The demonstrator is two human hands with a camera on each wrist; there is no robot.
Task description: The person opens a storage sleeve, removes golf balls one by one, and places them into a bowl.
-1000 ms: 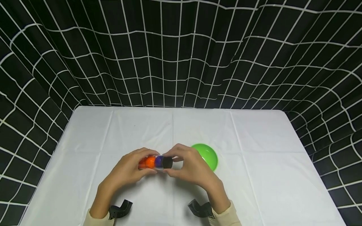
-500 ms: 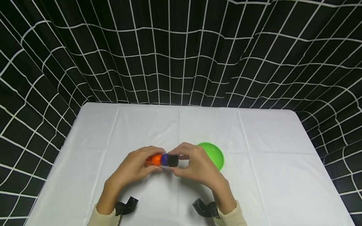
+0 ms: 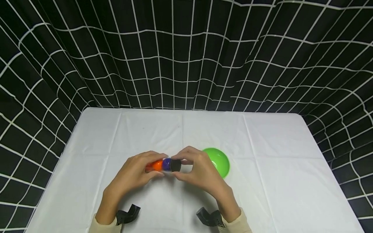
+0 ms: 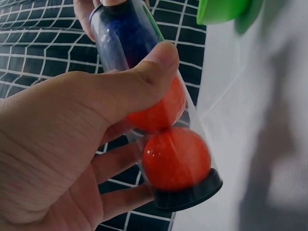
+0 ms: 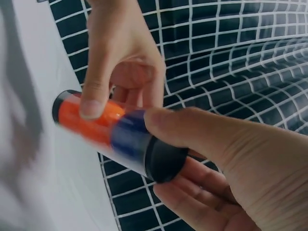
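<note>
A clear plastic tube (image 4: 193,115) lies sideways between my two hands, above the table. Inside it are two orange balls (image 4: 176,159) and a dark blue ball (image 5: 129,135). One black cap (image 4: 192,195) closes the tube's left end, and another black cap (image 3: 176,165) sits on its right end. My left hand (image 3: 132,171) grips the tube around the orange balls, thumb across the near side. With thumb and fingers, my right hand (image 3: 201,170) holds the right-end cap. Part of the tube is hidden behind the left hand in the head view.
Just beyond the right hand, a green bowl (image 3: 220,161) stands on the table, partly covered by that hand. A white cloth covers the table (image 3: 276,181). Black curtains (image 3: 175,55) with a white grid rise behind the table and at both sides.
The whole head view has shifted slightly, first one way and then partly back. Both hands keep their hold on the tube, with almost no change in their grip.
</note>
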